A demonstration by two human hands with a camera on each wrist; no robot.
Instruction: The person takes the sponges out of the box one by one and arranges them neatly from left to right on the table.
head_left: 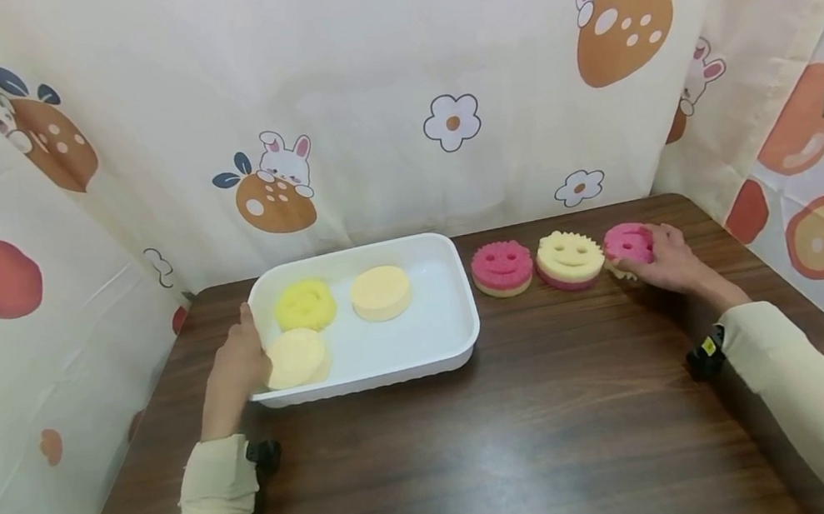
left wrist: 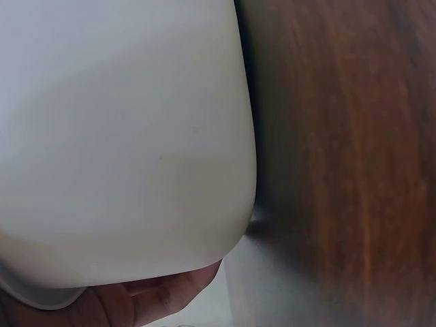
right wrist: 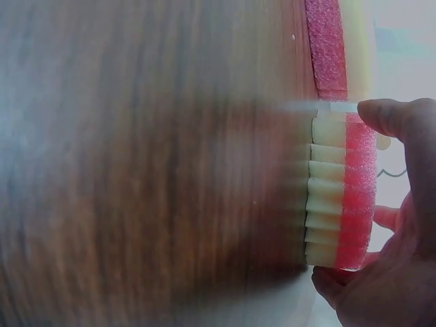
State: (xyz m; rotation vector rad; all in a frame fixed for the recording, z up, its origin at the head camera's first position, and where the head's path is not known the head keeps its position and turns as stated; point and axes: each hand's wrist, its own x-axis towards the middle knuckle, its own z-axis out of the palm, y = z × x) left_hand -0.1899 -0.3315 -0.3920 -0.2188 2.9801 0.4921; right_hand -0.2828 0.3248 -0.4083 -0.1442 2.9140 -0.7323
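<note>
Gripping with the right hand a round foam sponge, pink on top and pale yellow below with a ridged edge, at the far right of the worktop. Clamped between thumb on its left and fingers on its right; cannot tell if lifted or resting on the wood. Just left of it, in a row: a pale yellow over pink smiling sponge, then a pink over pale yellow smiling sponge. Holding with the left hand the left end of a white rectangular plastic tray, fingers closed about the wall. Inside the tray: a bright yellow sponge with cut-out holes at far left, a plain pale yellow disc at near left beside the left hand, and another pale disc near the far middle. Behind the worktop, a cream cloth with rabbit and flower prints. On both arms, pale beige sleeves and dark wrist devices.
</note>
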